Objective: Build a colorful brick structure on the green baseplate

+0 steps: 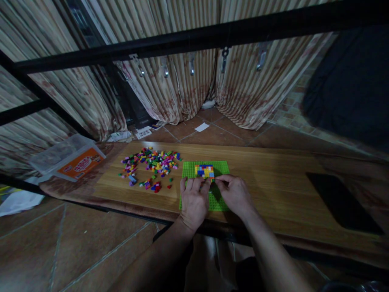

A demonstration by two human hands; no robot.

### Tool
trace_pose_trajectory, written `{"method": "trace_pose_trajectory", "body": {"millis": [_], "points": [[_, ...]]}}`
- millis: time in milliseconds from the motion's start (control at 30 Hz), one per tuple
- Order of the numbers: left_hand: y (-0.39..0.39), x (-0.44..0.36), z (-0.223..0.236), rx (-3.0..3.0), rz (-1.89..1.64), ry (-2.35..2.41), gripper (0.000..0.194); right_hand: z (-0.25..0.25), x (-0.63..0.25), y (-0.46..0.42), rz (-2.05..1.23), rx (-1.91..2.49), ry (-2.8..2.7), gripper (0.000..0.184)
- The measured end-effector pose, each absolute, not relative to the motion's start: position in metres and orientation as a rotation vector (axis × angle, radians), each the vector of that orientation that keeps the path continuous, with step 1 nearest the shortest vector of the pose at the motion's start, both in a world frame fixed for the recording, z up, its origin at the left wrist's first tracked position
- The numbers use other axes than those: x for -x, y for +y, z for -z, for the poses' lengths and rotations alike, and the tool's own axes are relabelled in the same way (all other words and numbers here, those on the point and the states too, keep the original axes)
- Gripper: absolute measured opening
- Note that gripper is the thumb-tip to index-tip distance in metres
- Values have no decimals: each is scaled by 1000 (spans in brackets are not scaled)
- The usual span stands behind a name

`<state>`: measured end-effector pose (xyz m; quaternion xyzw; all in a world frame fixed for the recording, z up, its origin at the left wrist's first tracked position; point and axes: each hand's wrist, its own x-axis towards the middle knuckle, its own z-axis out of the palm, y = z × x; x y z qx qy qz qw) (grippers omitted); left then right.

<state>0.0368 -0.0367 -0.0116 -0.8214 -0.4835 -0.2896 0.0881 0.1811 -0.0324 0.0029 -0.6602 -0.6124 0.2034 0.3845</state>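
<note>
A green studded baseplate (221,167) lies on the wooden board, with a patch of yellow, blue, white and orange toy bricks (205,171) built near its middle. My left hand (195,202) rests on the plate's near left part, fingers stretched forward, their tips beside the near edge of the patch. From the right, my right hand (237,194) reaches in with thumb and forefinger pinched together at the patch's near right corner. Whatever sits between those fingertips is too small and dark to make out.
Loose bricks in many colours (154,162) are spread left of the plate. Farther left stands a clear plastic box (67,156) with an orange label. A flat black object (343,200) lies at the right. A dark metal bar (188,42) with hooks crosses above, before striped curtains.
</note>
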Motion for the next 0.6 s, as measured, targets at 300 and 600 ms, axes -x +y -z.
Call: {"method": "trace_pose_trajectory", "body": {"millis": [300, 600], "points": [[-42, -35, 13, 2505, 831, -1474, 33, -2, -176, -33, -476, 1801, -1627, 26], [-44, -20, 13, 2487, 1172, -1589, 46, 0, -183, -34, -432, 1879, -1697, 28]]}}
